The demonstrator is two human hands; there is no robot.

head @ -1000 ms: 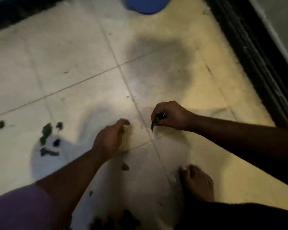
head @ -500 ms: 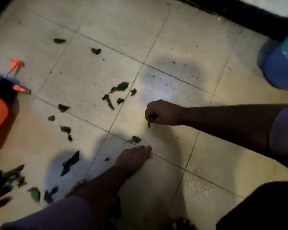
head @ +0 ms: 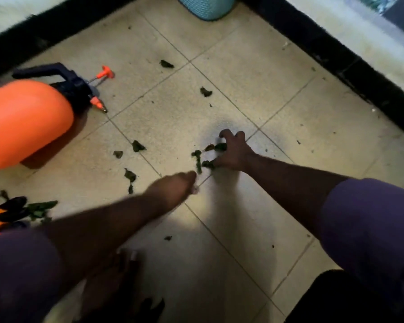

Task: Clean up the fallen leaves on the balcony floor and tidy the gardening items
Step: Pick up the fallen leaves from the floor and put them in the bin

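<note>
**Hands at the leaf cluster on the balcony floor**

Landmark: orange sprayer (head: 26,120), lying on its side on the tiled floor (head: 278,94), dark pump head and nozzle pointing away from the person.

Right hand (head: 233,151): well to the right of the sprayer, set down on the tile with fingers spread and bent like a claw. Its fingertips touch a small cluster of leaves (head: 202,157); one dark scrap sits under the thumb side, another by the middle fingers. Whether any leaf is actually pinched cannot be told.

Left hand (head: 173,190): to the right of the sprayer and nearer the person, blurred. The fingers look drawn together, with tips just beside the lower end of the same cluster. Its degree of opening and any contents cannot be told.

Loose leaves (head: 138,146): scattered singly on the tiles between the sprayer and the hands, two more beyond the sprayer's nozzle side.

A leafy pile (head: 41,208) lies near the sprayer's base on the person's side, next to dark and orange gloves (head: 8,212).

A teal basket (head: 208,7) stands far beyond the sprayer, at the black border.
</note>
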